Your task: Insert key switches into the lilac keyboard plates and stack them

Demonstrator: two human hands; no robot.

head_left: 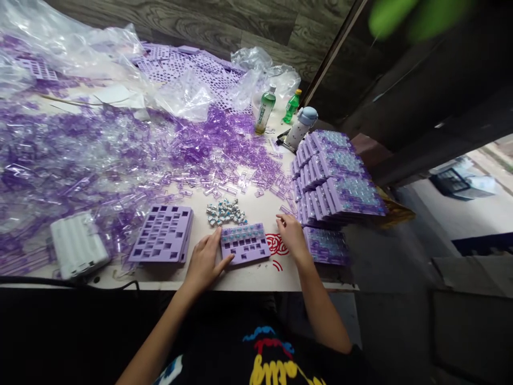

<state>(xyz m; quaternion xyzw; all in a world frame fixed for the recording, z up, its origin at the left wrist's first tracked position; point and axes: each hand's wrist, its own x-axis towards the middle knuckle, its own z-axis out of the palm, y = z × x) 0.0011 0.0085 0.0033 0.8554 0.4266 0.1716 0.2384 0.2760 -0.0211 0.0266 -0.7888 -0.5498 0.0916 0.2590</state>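
Black shirt point(260, 358) below; left hand point(202, 262) spread open against a lilac plate point(244, 251) of switches on the desk point(244, 279), right hand point(294, 238) open, empty, nearby; a careless nudge could scatter the loose switches point(226, 212) just above.

Head view | left hand point(204, 262): fingers touching edge of lilac perforated tray point(245, 252), top row holding key switches | right hand point(292, 238): on desk point(244, 278), just beside tray | beyond tray: loose key switches point(226, 212) | right: stacked filled trays point(332, 176) | left: stacked empty trays point(162, 233)
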